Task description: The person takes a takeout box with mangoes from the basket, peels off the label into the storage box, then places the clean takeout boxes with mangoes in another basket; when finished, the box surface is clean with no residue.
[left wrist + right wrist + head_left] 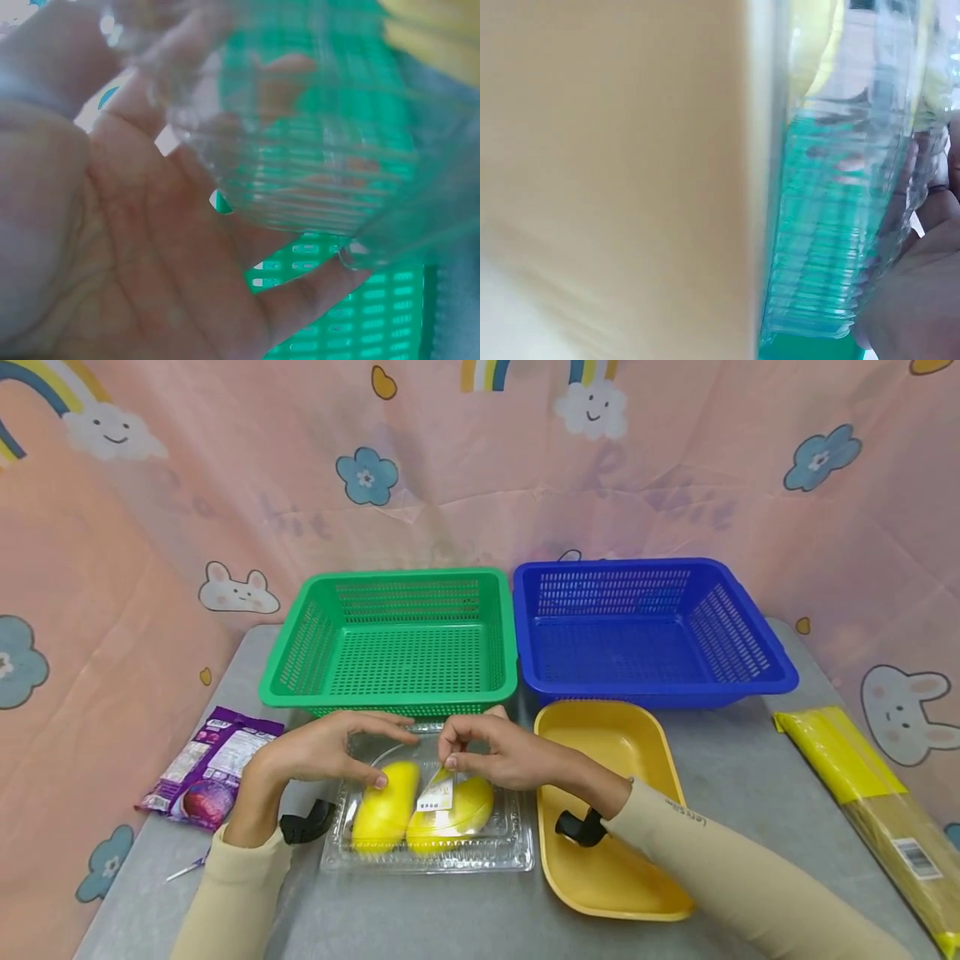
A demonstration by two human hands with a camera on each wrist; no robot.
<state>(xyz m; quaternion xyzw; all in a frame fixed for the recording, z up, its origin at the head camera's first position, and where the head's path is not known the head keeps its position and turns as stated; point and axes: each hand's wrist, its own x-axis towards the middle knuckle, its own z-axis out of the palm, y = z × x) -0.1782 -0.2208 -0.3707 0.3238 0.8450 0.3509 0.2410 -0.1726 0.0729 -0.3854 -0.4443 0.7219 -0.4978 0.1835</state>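
Note:
A clear plastic clamshell box (517,852) lies on the grey table with two yellow mangoes (384,817) inside, seen through its lid. On the lid is a white label (437,795), one corner lifted. Thumb and forefinger of my right hand (510,752) pinch that raised corner. My left hand (318,747) is spread over the lid's left side with nothing gripped; in the left wrist view its fingers reach along the clear plastic (315,180). In the right wrist view the box's ribbed side (817,262) stands before a few blurred fingers.
Behind the box stand a green basket (281,668) and a blue basket (772,672). A yellow tray (637,877) sits under my right forearm. A purple packet (213,768) lies at left, beside a small scissors-like tool (186,868). At right lies a long yellow packet (870,802).

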